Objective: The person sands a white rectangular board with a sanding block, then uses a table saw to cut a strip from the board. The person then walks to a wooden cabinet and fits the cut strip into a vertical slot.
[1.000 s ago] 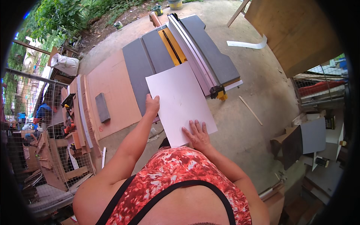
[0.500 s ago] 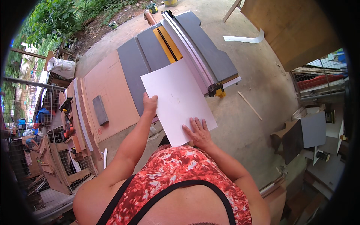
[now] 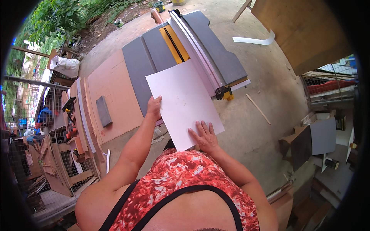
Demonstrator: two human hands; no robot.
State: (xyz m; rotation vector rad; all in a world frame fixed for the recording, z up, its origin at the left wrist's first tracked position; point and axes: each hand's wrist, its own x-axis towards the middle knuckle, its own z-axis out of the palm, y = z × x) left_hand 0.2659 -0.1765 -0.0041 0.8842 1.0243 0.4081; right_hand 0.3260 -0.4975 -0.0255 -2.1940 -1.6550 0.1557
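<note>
A white rectangular sheet (image 3: 183,92) extends from against my body onto a grey table saw (image 3: 135,77), its far end covering part of the yellow insert plate (image 3: 168,36) beside the long metal fence (image 3: 194,52). My left hand (image 3: 154,106) grips the sheet's left edge, thumb on top, fingers mostly hidden. My right hand (image 3: 204,136) lies on the near right part of the sheet with fingers spread. A tan board (image 3: 111,82) adjoins the saw's left side, with a grey block (image 3: 103,111) lying on it.
Stacked wood with a cordless tool (image 3: 70,127) is at left by a wire fence (image 3: 54,169). A plywood panel (image 3: 296,36) stands upper right, a white curved strip (image 3: 252,40) and thin stick (image 3: 257,107) nearby. Boards (image 3: 322,136) are at lower right, a white sack (image 3: 65,65) upper left.
The white sheet and both hands sit slightly higher and the sheet's far end reaches a little further along the saw. The grip and the spread fingers look the same.
</note>
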